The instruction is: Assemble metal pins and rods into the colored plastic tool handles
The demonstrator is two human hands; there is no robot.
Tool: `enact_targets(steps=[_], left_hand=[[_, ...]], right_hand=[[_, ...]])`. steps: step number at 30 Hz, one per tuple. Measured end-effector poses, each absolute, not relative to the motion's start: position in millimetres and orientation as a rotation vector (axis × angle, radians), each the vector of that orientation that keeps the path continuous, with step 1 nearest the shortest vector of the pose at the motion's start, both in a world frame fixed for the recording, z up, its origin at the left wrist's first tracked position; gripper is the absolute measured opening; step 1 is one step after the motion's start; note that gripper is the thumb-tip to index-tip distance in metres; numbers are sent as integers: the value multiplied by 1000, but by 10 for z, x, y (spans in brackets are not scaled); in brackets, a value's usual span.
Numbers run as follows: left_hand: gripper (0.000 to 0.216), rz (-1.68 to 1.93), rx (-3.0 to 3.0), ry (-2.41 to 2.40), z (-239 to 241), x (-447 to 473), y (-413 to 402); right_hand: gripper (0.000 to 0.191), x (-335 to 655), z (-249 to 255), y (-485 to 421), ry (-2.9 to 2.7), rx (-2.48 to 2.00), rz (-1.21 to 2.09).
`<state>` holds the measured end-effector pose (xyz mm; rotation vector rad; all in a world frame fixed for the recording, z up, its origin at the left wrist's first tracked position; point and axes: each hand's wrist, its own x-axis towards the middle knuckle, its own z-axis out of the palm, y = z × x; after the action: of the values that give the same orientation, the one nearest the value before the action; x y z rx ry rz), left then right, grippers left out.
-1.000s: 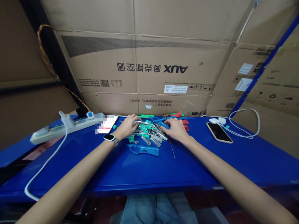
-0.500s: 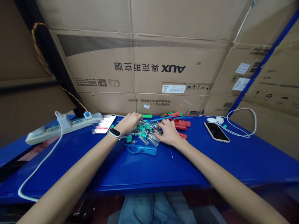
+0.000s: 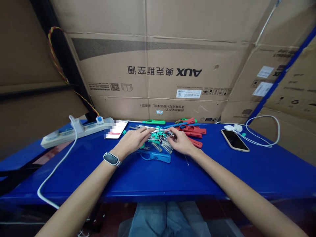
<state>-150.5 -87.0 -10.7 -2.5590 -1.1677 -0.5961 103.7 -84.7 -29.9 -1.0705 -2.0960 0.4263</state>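
My left hand [image 3: 133, 140], with a watch [image 3: 111, 159] on the wrist, is at the left side of a heap of lighter parts [image 3: 158, 135]. Its fingers are bent together over the parts; what they hold is hidden. From the right, my right hand [image 3: 182, 141] reaches into the same heap, thumb and fingers closed at its edge around something too small to make out. Green pieces, thin wires, metal tubes and clear tanks [image 3: 166, 146] make up the heap. In front of it lies a blue lighter casing [image 3: 158, 157]. Red lighter casings [image 3: 194, 130] lie beyond my right hand.
A green lighter [image 3: 155, 122] lies by the upright cardboard [image 3: 158, 105]. On the left are a power strip [image 3: 81, 132], a white cable [image 3: 55, 168] and a phone [image 3: 117, 130]. To the right, another phone [image 3: 234, 140] lies beside a coiled white cable [image 3: 277, 131].
My left hand has drawn back toward me and lower over the heap. The right hand stays at the heap's right side. The whole view has shifted slightly.
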Motion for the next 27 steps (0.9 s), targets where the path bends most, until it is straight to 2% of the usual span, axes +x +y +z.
enact_targets(steps=[8,12,19,27], left_hand=[[29,-660,-2619,-1081,-115,-1556,-984],[31,-654,-2643,-1035,-124,-1536,-1021],[24,-609,-2639,-1050,-122,-1540,-1053],[14,-623,-2758,-1183,-125,-1661,-1139]], right_hand=[[22,946,-312,-957,-2062,-1036,557],[23,934,-358,-1002,-2071,-1031,630],[27,907,-413,-1065,-2128,-1045,485],[14,848,-402,-1201,-2236,-925,426]])
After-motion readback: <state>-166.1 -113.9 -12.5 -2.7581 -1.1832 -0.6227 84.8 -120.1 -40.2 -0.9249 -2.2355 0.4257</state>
